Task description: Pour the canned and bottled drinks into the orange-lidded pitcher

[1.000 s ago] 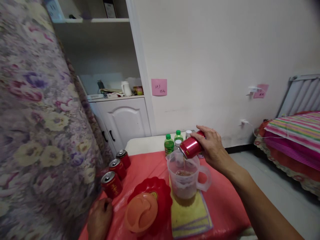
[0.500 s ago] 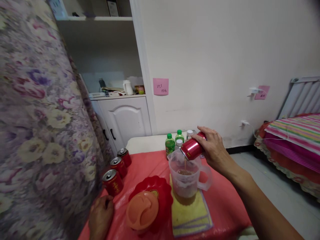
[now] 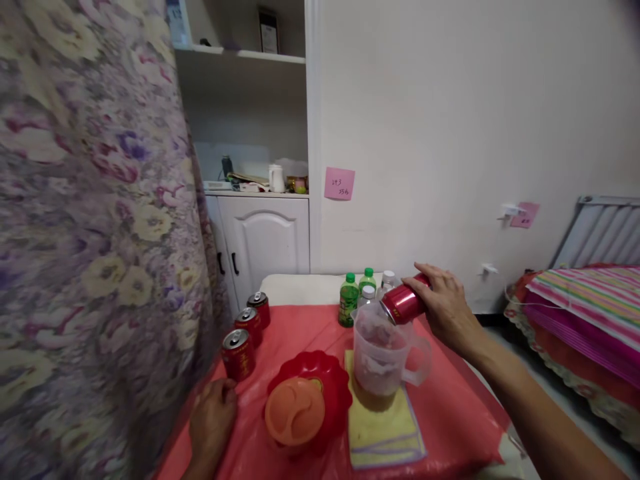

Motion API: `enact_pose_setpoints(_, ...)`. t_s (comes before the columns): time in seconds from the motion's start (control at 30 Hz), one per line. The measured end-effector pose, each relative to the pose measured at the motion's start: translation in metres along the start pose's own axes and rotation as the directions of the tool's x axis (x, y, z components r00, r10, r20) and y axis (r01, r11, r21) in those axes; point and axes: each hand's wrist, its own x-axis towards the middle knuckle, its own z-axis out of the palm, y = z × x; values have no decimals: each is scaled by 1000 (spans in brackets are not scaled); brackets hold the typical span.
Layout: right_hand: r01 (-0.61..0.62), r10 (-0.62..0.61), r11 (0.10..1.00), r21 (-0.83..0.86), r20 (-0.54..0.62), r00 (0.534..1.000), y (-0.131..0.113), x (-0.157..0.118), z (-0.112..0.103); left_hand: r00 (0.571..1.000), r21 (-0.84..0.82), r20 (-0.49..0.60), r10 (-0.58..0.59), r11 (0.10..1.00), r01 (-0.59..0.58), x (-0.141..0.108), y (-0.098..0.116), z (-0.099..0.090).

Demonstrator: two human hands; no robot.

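My right hand (image 3: 447, 303) grips a red drink can (image 3: 405, 301) and holds it tilted, its top down over the rim of a clear plastic measuring jug (image 3: 377, 363). No stream shows plainly at the can's mouth. Brownish liquid and froth show through the jug's wall. The jug stands upright on a folded yellow cloth (image 3: 385, 433). My left hand (image 3: 213, 417) rests at the table's left side, fingers curled in with nothing visible in them. Just beyond it stands the nearest of three upright red cans (image 3: 239, 357).
A red scalloped plate (image 3: 337, 400) carries an orange divided bowl (image 3: 295, 413). Behind the jug stand green-capped bottles (image 3: 349, 303) and white-capped bottles (image 3: 367, 295). A red cloth (image 3: 305, 327) covers the table. A floral curtain (image 3: 100, 267) hangs close on the left.
The thin brown stream from the can into the jug no longer shows. The can is tilted a little less steeply. The view has shifted, and my left hand stays curled on the table.
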Motion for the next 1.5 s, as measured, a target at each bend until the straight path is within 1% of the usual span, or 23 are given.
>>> enact_pose_setpoints(0.17,14,-11,997,-73,39,999,-1,6,-11,1000,-26,-13,-4,1000,4,0,1,0)
enact_pose_setpoints(0.37,52,-42,986,-161,68,997,-4,11,-23,999,-51,-15,-39,998,38,-1,6,-4)
enact_pose_setpoints(0.67,120,-103,963,-241,82,991,-7,22,-30,996,-82,36,-77,993,80,-2,13,-13)
enact_pose_setpoints(0.87,161,-132,942,-294,117,984,-15,30,-37,996,-96,63,-66,993,72,-4,16,-16)
enact_pose_setpoints(1.17,248,-217,923,-294,135,967,-25,38,-36,995,-110,70,-72,991,80,-5,19,-20)
enact_pose_setpoints(1.3,263,-226,919,-293,154,962,-29,41,-39,996,-120,73,-57,991,66,-5,18,-19)
enact_pose_setpoints(1.43,245,-211,929,-278,147,966,-30,40,-37,996,-122,81,-48,991,58,-4,16,-17)
enact_pose_setpoints(1.5,249,-209,934,-256,173,963,-32,38,-35,995,-123,86,-39,991,50,-3,15,-16)
